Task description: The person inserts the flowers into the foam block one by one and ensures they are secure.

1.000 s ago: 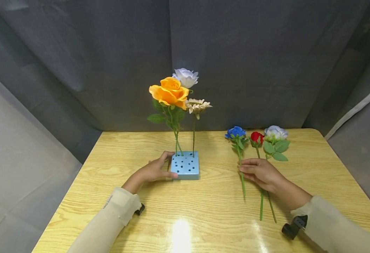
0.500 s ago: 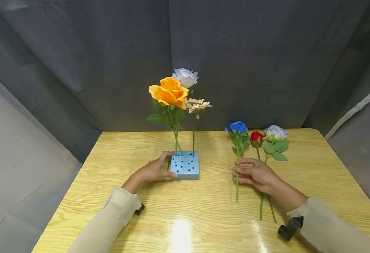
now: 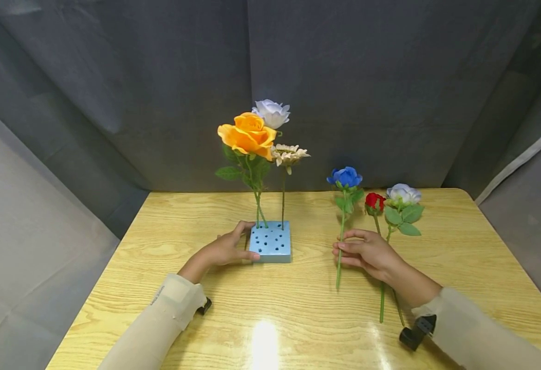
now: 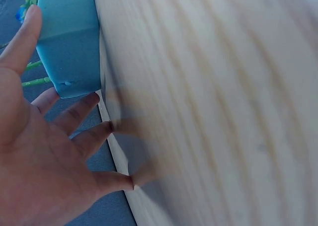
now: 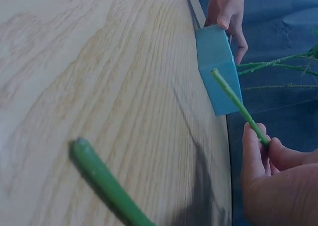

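Observation:
My left hand [image 3: 224,249] grips the left side of a light blue foam block [image 3: 270,244] dotted with holes, thumb at its front and index finger behind. In the left wrist view the other fingers spread below the block [image 4: 69,62], toward the tabletop. Standing in its back holes are an orange rose [image 3: 247,134], a pale lilac-white flower [image 3: 272,113] and a cream daisy-like flower [image 3: 288,154]. To the right, my right hand [image 3: 367,254] pinches the stem of a blue rose [image 3: 345,177], bloom up. The stem's cut end [image 5: 221,79] shows below the fingers in the right wrist view.
A red rose [image 3: 375,202] and a pale lilac-white rose [image 3: 403,194] with leaves lie on the wooden table [image 3: 182,221], right of and partly behind my right forearm. Grey cloth [image 3: 298,51] hangs behind the table and along its sides.
My right hand has lifted the blue rose and carried it a little to the left; the stem has tilted the other way. My left hand and the block stay in place.

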`<state>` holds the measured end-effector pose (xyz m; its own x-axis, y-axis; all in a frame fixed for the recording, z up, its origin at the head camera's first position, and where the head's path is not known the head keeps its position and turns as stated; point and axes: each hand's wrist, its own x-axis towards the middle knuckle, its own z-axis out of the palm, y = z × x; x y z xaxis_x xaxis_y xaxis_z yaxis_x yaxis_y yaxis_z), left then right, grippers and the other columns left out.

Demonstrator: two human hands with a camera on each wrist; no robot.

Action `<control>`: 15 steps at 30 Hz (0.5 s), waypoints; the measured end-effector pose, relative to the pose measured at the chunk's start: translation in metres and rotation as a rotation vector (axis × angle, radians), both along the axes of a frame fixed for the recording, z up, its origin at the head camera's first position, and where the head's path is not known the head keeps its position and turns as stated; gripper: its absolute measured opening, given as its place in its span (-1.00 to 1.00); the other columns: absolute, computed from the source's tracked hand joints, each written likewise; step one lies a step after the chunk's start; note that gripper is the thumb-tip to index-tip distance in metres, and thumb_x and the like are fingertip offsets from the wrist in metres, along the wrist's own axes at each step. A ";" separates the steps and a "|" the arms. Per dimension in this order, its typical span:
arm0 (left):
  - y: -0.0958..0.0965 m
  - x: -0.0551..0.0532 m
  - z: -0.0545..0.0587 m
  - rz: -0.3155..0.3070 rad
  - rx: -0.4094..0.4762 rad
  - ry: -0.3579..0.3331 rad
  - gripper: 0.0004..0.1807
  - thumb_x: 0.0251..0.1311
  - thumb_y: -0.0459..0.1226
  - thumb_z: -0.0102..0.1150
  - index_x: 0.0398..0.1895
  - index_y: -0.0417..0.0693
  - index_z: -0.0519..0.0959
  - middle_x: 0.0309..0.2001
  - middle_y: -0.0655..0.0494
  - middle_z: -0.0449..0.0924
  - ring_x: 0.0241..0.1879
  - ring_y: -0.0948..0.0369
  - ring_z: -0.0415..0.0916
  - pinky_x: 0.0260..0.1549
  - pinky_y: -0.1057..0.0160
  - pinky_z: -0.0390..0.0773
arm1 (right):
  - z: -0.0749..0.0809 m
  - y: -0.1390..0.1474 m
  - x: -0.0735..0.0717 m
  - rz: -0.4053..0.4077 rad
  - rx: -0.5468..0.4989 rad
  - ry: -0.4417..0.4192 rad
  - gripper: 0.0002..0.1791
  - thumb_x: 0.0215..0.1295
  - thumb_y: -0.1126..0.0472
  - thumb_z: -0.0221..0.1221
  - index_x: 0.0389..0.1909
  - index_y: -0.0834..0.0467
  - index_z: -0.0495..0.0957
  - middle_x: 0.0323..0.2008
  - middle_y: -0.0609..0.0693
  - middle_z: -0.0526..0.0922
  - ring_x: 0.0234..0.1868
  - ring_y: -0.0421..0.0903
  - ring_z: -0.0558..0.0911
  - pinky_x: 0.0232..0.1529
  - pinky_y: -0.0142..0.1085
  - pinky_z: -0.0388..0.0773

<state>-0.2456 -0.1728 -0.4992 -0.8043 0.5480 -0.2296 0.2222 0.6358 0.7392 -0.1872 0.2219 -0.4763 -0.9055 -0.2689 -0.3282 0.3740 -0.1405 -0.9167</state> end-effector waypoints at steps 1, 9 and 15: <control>0.000 0.000 0.000 0.000 0.000 0.000 0.05 0.26 0.14 0.37 0.64 0.15 -0.05 0.63 -0.09 0.02 0.58 -0.18 0.00 0.38 -0.52 -0.47 | 0.000 -0.001 0.000 -0.001 -0.002 0.003 -0.67 0.49 0.46 0.12 0.19 0.46 0.37 -0.11 0.17 0.74 -0.07 0.02 0.79 0.00 -0.17 0.70; 0.000 0.000 0.000 0.000 0.002 0.008 0.05 0.27 0.14 0.36 0.64 0.12 -0.04 0.63 -0.10 0.03 0.58 -0.17 0.00 0.36 -0.54 -0.48 | 0.003 -0.009 -0.002 0.013 0.063 0.077 -0.69 0.51 0.44 0.10 0.16 0.49 0.35 -0.09 0.20 0.74 -0.04 0.03 0.78 0.01 -0.19 0.70; 0.000 0.000 0.000 0.001 -0.005 0.014 0.04 0.27 0.13 0.36 0.64 0.13 -0.04 0.63 -0.10 0.04 0.58 -0.17 0.02 0.36 -0.54 -0.47 | 0.003 -0.014 -0.003 0.018 0.131 0.159 -0.65 0.54 0.44 0.06 0.18 0.58 0.29 -0.10 0.19 0.74 -0.03 0.00 0.77 0.02 -0.19 0.69</control>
